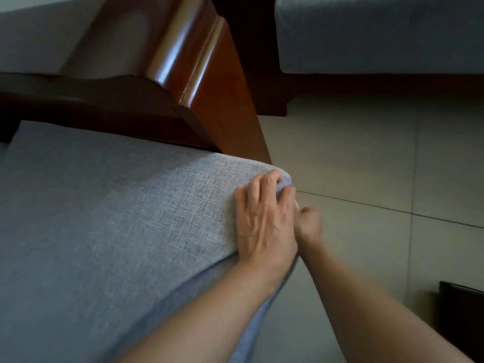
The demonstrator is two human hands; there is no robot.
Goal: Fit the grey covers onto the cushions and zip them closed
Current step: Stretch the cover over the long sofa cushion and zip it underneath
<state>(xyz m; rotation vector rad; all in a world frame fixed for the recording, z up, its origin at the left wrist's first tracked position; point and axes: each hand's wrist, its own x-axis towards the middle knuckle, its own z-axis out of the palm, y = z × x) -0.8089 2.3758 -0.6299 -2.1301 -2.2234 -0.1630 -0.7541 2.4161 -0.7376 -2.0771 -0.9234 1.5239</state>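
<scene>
Large cushion (110, 218) in its grey cover (183, 195), lying across the seat of a dark wooden sofa frame (199, 82), long edge running from the near corner back toward the viewer. Left hand (264, 218) at that corner, fingers curled over and gripping the bunched fabric. Just beyond the corner, over the tiled floor (379, 158), right hand (309, 224) fisted against the cover's side, nearest any zip there; whether pinching a zip pull, impossible to tell.
</scene>
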